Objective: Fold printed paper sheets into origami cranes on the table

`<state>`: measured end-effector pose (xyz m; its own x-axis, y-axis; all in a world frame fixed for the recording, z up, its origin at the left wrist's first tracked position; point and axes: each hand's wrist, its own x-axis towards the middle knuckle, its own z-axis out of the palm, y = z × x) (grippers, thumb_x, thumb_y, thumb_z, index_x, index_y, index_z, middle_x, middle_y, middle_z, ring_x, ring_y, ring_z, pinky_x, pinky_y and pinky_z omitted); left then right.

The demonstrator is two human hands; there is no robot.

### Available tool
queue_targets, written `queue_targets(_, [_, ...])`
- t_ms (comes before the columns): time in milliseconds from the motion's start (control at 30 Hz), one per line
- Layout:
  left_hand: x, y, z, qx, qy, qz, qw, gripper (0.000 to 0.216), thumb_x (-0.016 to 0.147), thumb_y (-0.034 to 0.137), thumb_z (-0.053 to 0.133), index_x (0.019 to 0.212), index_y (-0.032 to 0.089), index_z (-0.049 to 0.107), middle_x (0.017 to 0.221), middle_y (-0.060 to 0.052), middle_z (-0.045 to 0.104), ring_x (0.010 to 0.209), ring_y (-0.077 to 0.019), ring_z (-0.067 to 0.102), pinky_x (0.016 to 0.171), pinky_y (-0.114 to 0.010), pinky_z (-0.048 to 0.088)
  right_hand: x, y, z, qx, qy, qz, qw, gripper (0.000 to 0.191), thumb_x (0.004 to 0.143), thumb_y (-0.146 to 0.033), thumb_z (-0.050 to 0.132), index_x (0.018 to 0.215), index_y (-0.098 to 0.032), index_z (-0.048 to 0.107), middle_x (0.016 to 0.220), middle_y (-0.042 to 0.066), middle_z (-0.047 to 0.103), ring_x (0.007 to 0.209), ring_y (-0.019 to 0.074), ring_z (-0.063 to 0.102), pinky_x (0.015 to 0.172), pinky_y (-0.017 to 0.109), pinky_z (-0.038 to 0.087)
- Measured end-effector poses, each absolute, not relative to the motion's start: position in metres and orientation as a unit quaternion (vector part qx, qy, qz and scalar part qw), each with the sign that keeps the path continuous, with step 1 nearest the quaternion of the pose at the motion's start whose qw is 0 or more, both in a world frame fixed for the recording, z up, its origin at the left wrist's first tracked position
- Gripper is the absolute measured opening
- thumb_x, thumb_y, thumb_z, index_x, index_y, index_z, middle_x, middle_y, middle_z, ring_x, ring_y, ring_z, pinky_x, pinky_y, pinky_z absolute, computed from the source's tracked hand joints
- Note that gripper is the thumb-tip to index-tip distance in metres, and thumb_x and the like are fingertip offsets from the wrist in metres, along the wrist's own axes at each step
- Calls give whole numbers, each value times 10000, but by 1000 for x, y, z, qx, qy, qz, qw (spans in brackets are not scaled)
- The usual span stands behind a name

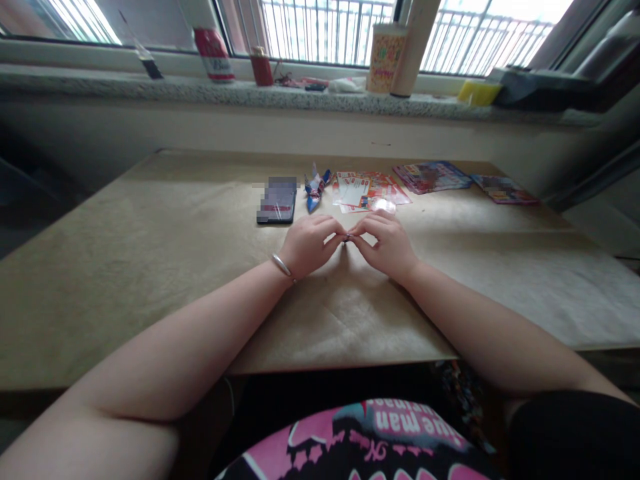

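My left hand (309, 243) and my right hand (386, 241) meet at the middle of the paper-covered table (150, 267). Their fingers are curled and pinch together on a tiny dark-red piece (346, 237) that is too small to name. A silver bangle (281, 265) sits on my left wrist. Just beyond the hands lie a dark phone (277, 200), a folded blue paper figure (315, 188) and several red-and-white paper sheets (367, 191).
Colourful printed sheets (433, 176) and another leaflet (504, 189) lie at the far right of the table. The window sill (300, 97) behind holds a red can (214, 55), a small red jar (261, 67), a patterned cup (386, 59) and a yellow item (479, 93).
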<state>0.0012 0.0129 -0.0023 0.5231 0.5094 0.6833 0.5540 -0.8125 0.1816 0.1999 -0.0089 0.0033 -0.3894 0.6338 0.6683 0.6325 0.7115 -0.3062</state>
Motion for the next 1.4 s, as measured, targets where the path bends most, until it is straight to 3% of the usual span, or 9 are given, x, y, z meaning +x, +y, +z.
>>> queue_targets(333, [-8,23,-2,-927,-222,-303,11,161,916,306,590,930,202,712,974,-54,732,917,-177,647,878,-324,490,217,9,-1,-293,-898,19,328,137,884,-287,615,812,-254,727,888,18,747,849,185,621,828,355,484])
queue_targets(533, [-12,20,-2,-936,-250,-238,-66,190,916,285,565,883,197,730,912,-58,724,851,-167,652,806,-291,507,220,9,-2,-292,-917,55,268,76,818,-309,697,849,-271,756,930,13,748,945,211,608,898,372,473])
queue_targets(767, [-7,24,-7,-921,-311,-225,-71,140,880,265,614,889,197,736,896,-46,731,859,-178,653,821,-299,498,213,9,-7,-355,-883,116,284,152,857,-286,635,764,-226,739,869,39,736,883,188,624,891,361,464])
queue_targets(867, [-3,25,-10,-911,-333,-230,-77,128,862,283,634,867,191,722,879,-45,715,882,-191,641,875,-333,492,209,11,-13,-410,-859,110,288,130,805,-314,690,723,-218,719,883,52,707,887,201,610,887,372,461])
queue_targets(967, [0,24,-13,-904,-350,-233,-77,108,836,278,647,845,188,704,886,-53,693,919,-212,622,911,-369,487,208,13,-21,-478,-829,89,275,176,745,-388,741,807,-225,718,957,74,667,973,246,584,916,419,449])
queue_targets(1067, [2,21,-17,-879,-402,-250,-56,169,810,323,656,909,190,691,1004,-82,672,1024,-255,586,972,-430,457,209,17,-27,-513,-810,79,272,324,699,-458,770,913,-224,703,1063,95,652,1068,284,559,970,473,421])
queue_targets(1200, [2,20,-23,-846,-476,-234,-56,440,819,451,610,1156,169,638,1299,-146,573,1261,-349,451,1088,-554,335,211,19,-30,-519,-807,72,272,422,692,-512,765,996,-225,707,1203,124,618,1166,306,528,1025,506,388])
queue_targets(1400, [0,23,-21,-868,-438,-208,-111,346,852,394,576,1119,183,640,1340,-123,570,1336,-325,409,1139,-549,285,208,11,-24,-516,-817,54,251,436,738,-548,717,1039,-234,719,1285,125,600,1288,341,430,1093,547,318])
